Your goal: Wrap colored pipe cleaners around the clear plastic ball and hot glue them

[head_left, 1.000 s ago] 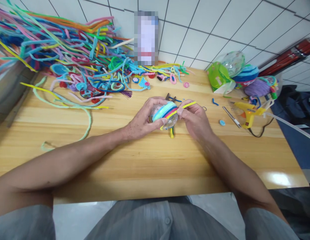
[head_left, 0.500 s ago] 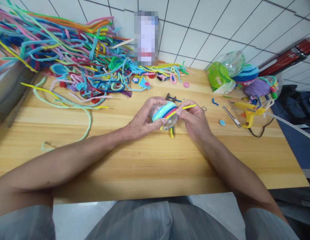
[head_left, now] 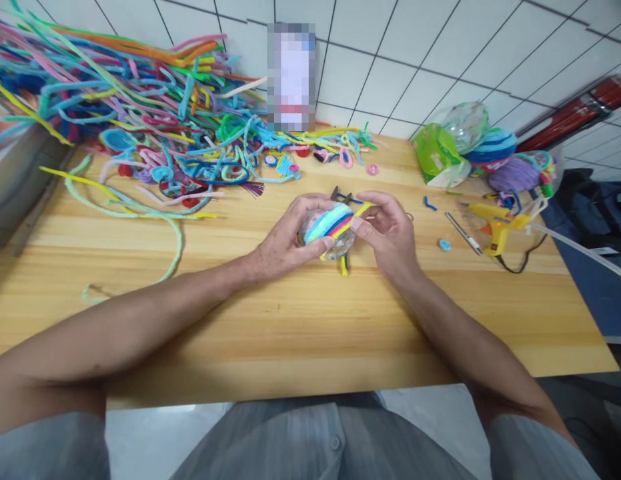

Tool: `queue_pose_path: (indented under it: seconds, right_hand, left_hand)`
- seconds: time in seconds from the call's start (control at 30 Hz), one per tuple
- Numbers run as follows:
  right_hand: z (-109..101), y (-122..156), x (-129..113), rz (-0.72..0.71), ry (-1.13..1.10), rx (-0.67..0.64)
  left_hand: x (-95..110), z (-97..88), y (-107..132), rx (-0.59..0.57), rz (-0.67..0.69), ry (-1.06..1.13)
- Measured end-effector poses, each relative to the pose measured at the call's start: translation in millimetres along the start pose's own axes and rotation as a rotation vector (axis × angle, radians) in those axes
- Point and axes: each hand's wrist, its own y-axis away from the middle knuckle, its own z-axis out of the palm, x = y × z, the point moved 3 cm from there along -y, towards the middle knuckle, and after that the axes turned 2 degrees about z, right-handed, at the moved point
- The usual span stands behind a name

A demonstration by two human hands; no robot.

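My left hand (head_left: 297, 237) is closed around a clear plastic ball (head_left: 343, 248), its thumb lying across the front. Light blue, dark blue, pink and yellow fuzzy pipe cleaners cover part of the ball side by side. The loose end of the yellow pipe cleaner (head_left: 361, 211) sticks up at the right of the ball. My right hand (head_left: 390, 233) has its thumb tip against the ball beside this strip, with the other fingers curved and apart from the thumb. Below the ball a yellow and dark green piece (head_left: 345, 265) pokes out.
Many coloured pipe cleaners (head_left: 155, 113) are heaped at the back left. A phone (head_left: 291, 80) leans on the tiled wall. Rightward are a yellow glue gun (head_left: 500, 227), a slim cutter (head_left: 463, 233), a blue button (head_left: 444, 245) and a green packet (head_left: 437, 157). Brown clip-like prongs (head_left: 341, 195) stand behind the ball.
My right hand's fingers have spread from their pinch on the yellow pipe cleaner. The strip's free end now bends upward instead of pointing right. My left hand and the ball stay in place.
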Motion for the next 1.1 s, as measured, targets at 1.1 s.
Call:
queue_pose_path:
  seconds: [1.1]
  right_hand:
    - [5,1,-8,0.057,-0.135,-0.109]
  left_hand:
    - [9,-8.1,-3,-0.078,0.127,-0.217]
